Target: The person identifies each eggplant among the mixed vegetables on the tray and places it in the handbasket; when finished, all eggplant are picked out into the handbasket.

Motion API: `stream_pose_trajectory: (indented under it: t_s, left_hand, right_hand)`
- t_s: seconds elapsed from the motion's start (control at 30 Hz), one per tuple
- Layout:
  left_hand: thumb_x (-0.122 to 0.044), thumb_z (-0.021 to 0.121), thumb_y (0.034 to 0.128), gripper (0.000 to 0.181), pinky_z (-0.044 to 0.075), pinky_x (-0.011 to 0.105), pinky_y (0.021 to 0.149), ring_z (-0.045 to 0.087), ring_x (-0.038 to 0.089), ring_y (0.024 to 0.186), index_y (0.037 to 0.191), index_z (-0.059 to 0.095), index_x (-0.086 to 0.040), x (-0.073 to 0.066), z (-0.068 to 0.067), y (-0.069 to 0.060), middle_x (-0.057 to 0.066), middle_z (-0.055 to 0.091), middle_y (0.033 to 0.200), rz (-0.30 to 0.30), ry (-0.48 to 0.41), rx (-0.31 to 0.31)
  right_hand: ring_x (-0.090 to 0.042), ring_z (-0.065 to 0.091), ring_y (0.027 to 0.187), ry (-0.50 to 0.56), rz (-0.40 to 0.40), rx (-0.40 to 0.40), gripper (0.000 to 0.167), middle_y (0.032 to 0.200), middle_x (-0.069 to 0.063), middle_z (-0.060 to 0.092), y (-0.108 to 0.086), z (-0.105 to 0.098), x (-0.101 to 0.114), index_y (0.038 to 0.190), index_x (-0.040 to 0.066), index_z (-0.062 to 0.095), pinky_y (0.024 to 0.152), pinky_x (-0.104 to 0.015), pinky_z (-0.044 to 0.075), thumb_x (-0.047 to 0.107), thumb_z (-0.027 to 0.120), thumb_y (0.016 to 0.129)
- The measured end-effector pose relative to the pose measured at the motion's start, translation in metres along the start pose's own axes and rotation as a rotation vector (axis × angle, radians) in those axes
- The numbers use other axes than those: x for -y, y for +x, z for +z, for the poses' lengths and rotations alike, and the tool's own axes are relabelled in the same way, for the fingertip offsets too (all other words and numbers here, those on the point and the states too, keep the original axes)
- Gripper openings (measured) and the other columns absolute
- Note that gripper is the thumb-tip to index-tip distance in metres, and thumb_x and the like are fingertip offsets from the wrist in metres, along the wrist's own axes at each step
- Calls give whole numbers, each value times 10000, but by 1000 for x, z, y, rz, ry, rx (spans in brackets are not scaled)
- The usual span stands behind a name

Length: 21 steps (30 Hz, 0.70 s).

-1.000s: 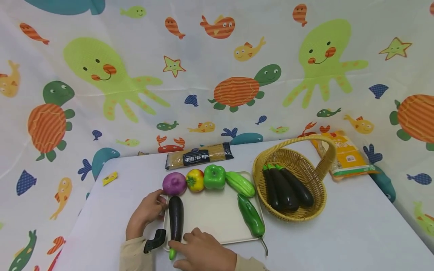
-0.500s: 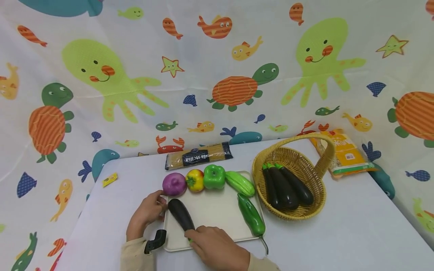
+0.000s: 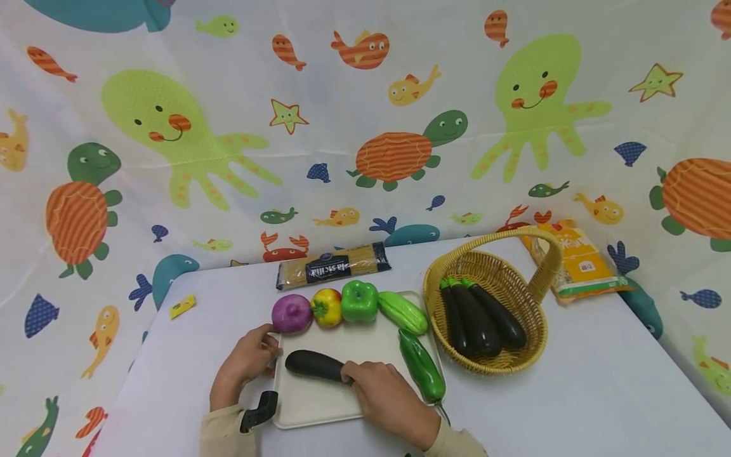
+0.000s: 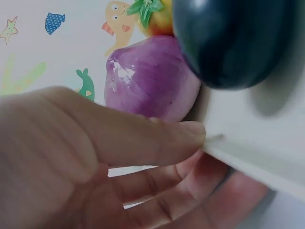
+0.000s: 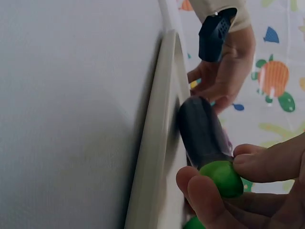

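Note:
A dark purple eggplant (image 3: pixel 315 365) lies across the left part of a cream tray (image 3: pixel 320 416), its blunt end pointing left. My right hand (image 3: pixel 394 400) pinches its green stem end (image 5: pixel 222 178) between thumb and fingers, as the right wrist view shows. At the tray's left edge, my left hand (image 3: pixel 247 362) grips the rim, thumb above and fingers underneath in the left wrist view. Close to that thumb sits a purple onion (image 4: pixel 150 81) at the tray's corner. Along the back edge follow a red-yellow pepper (image 3: pixel 327 308), a green bell pepper (image 3: pixel 360 301) and a light green cucumber-like vegetable (image 3: pixel 403 312).
A long green pepper (image 3: pixel 421 365) lies along the tray's right side. Beyond it stands a wicker basket (image 3: pixel 533 330) with three eggplants (image 3: pixel 480 320). Behind are a spaghetti pack (image 3: pixel 334 265) and an orange bag (image 3: pixel 582 257). A small yellow packet (image 3: pixel 183 306) lies far left.
My right hand has taken hold of the eggplant's stem end and swung it right, turning the eggplant from upright along the tray's left side to nearly crosswise. My left hand has stayed at the rim.

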<state>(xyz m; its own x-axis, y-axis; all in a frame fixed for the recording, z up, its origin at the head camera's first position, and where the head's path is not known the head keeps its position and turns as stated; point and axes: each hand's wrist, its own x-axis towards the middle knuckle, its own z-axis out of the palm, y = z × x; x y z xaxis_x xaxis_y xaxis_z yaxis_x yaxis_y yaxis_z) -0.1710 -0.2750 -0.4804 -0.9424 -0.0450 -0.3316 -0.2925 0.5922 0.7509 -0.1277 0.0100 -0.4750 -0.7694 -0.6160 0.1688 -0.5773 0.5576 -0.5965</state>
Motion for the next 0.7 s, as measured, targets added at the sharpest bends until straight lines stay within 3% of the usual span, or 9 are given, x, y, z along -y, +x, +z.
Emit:
stream_pose_trajectory:
  t_s: [0.17,0.33,0.43,0.7]
  left_hand:
    - [82,598,894,467,627,380,593,597,247,791,1344,480,119,1,0,0,177,562,998,-5,-4,1]
    - [84,601,897,464,628,379,582,607,240,789,1342,476,128,0,-2,1,180,565,997,-1,2,8]
    - [83,605,900,466,629,382,575,616,239,786,1344,472,131,-1,-3,1,181,566,993,-2,7,9]
    - [82,603,905,488,634,387,588,629,233,763,1366,453,136,-3,-2,1,188,564,1001,-6,3,15]
  right_hand:
    - [-64,619,806,73,51,13,274,938,-18,714,1,-7,-3,1138,126,647,682,-250,537,-23,631,909]
    - [-90,600,925,144,124,54,332,1045,-8,680,2,-14,-7,1236,74,658,787,-289,535,14,680,909]
    - [-91,594,976,181,150,63,316,1086,-4,670,3,-15,-10,1212,71,691,830,-285,529,13,685,902]
    - [-53,546,846,264,166,75,313,990,56,666,7,-18,-15,1146,114,708,763,-226,489,-35,668,874]
